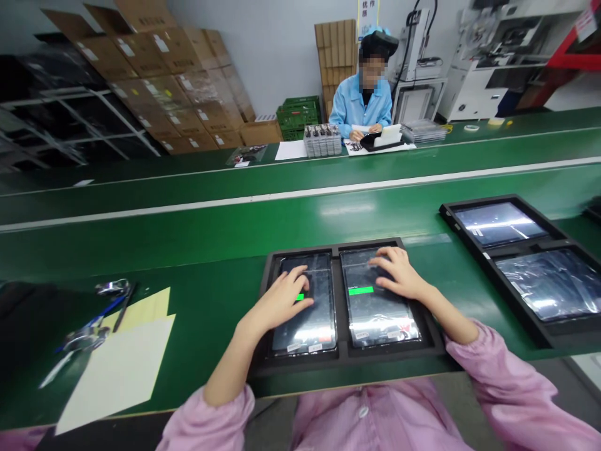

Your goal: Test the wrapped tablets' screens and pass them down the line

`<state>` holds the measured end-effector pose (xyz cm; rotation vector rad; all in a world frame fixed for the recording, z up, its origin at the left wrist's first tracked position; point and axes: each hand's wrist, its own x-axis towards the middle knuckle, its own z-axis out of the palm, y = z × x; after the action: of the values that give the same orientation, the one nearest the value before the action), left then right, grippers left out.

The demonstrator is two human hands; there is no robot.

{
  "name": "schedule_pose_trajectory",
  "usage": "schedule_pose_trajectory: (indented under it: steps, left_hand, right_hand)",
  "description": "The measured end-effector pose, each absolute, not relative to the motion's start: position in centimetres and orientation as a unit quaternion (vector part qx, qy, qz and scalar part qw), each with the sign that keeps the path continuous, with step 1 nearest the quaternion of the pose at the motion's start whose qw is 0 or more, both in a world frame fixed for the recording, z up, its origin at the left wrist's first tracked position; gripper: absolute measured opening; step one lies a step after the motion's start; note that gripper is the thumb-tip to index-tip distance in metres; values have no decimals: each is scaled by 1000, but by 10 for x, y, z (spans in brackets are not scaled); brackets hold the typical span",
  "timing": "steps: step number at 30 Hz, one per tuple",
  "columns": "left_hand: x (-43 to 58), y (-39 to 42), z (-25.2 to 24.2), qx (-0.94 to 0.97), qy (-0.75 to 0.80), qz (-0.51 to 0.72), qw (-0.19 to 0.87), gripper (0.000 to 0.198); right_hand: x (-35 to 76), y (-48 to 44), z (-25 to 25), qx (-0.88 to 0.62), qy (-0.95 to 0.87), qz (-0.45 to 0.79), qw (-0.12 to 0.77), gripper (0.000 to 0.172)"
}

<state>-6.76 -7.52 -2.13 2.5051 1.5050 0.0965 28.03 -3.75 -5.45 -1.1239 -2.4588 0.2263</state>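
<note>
Two tablets lie side by side in a black foam tray [341, 300] in front of me. Over the left tablet [305, 332] rests my left hand [286, 295], its fingers spread on or just above the screen and partly covering a green bar. My right hand [398, 272] reaches in from the right over the right tablet [375, 313], fingers apart and slightly bent near the upper screen. A green bar shows on that screen too. Both hands hold nothing; whether the fingertips touch the glass I cannot tell.
At right sits a second foam tray [493, 263] with two film-covered tablets. Paper sheets [122, 369], a pen [124, 307] and tangled clear items lie at left. Beyond the green belt [211, 228], a person in blue [361, 103] sits by stacked clear trays [323, 141].
</note>
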Motion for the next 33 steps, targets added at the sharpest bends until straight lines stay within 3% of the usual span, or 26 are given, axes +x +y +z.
schedule_pose_trajectory:
  steps: [4, 7, 13, 19, 26, 30, 33]
  left_hand:
    - [-38, -25, -27, 871, 487, 66, 7, 14]
    - [-28, -16, -46, 879, 462, 111, -32, 16]
    - [-40, -21, -59, 904, 413, 109, -10, 24]
    - [-55, -15, -51, 910, 384, 149, 44, 26]
    - [-57, -14, -50, 904, 388, 159, 89, 31]
    - [-58, -16, -49, 914, 364, 155, 89, 32]
    - [-64, -17, -50, 885, 421, 197, 40, 36]
  right_hand:
    - [283, -6, -59, -507, -812, 112, 266, 37]
    - [282, -4, -65, -494, -820, 107, 270, 34]
    - [278, -14, -65, -464, -854, 92, 217, 34]
    - [282, -15, -61, -423, -860, 137, 250, 22]
    - [281, -13, -66, -458, -842, 136, 251, 31]
    - [285, -13, -67, -412, -840, 183, 301, 25]
    - [289, -13, -67, -448, -803, 174, 353, 33]
